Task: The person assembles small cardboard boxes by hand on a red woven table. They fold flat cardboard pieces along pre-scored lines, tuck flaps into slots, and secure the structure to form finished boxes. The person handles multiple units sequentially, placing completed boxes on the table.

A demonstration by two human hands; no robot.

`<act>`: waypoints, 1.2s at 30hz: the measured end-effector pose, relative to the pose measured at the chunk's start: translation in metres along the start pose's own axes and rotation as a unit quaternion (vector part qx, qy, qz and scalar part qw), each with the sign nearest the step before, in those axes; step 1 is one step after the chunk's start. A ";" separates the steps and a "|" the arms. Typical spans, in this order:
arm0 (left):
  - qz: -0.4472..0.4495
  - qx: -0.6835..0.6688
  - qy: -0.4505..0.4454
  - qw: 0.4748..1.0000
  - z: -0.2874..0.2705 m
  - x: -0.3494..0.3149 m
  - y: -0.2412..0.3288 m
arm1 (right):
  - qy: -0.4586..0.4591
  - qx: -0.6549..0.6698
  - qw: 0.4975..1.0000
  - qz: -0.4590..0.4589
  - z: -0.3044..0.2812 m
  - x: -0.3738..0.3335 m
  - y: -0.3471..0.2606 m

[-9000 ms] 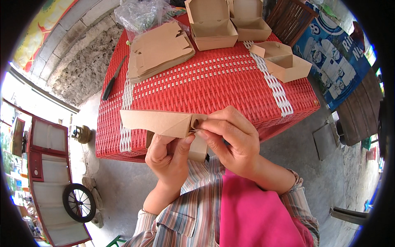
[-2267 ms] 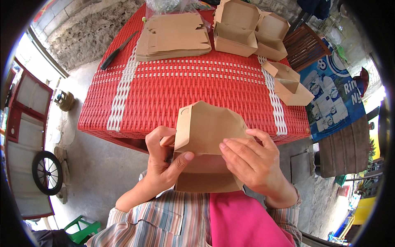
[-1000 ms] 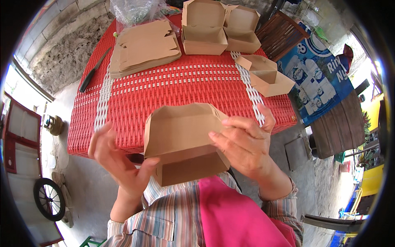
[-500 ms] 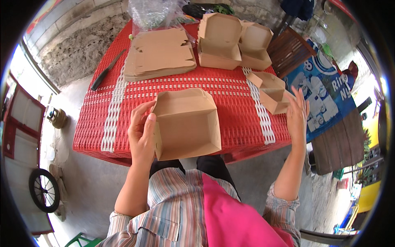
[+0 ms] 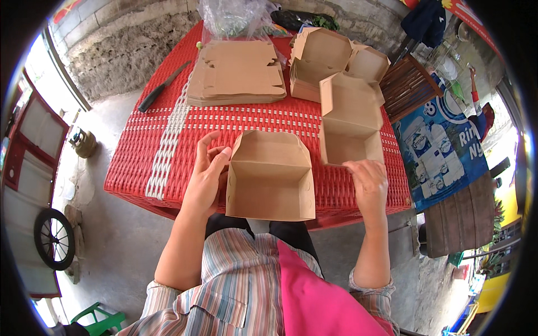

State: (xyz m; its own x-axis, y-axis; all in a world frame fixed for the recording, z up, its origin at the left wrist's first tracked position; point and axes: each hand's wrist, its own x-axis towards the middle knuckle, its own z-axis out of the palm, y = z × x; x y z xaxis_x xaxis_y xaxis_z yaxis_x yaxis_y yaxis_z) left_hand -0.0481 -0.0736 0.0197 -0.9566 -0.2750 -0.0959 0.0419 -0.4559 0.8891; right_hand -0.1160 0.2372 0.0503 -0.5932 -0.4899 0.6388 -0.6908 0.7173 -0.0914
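Note:
An open brown cardboard food box [image 5: 271,190] is at the table's near edge, its lid raised at the back and its inside facing me. My left hand [image 5: 208,173] is at this box's left side, its thumb at the upper left corner and its other fingers partly hidden beside the wall. To the right, a second open cardboard box [image 5: 352,143] stands with its lid up. My right hand [image 5: 367,182] pinches the near rim of that second box, fingers bunched together.
Flat unfolded cardboard boxes [image 5: 238,70] lie stacked at the back left, near a black-handled knife [image 5: 162,88]. Nested open boxes [image 5: 319,56] stand at the back right. Behind are a clear plastic bag [image 5: 232,19] and a black bag [image 5: 300,19]. The red woven table [image 5: 134,162] carries everything.
My right hand has moved left from spread fingers beside the second box to a pinch on its rim. That box has turned and come nearer, its inside now facing me. The view has shifted slightly.

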 end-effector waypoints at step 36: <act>0.124 -0.070 -0.073 0.987 0.009 -0.019 0.031 | 0.060 0.337 0.921 0.186 -0.032 0.012 -0.037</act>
State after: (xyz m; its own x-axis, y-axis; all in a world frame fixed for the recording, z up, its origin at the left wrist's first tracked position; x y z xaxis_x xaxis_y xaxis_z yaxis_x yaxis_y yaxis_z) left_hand -0.0314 -0.0751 0.0533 -0.9431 -0.2719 0.1917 0.3095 -0.5055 0.8054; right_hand -0.0849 0.2206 0.0859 -0.8181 -0.1853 0.5444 -0.5734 0.3335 -0.7483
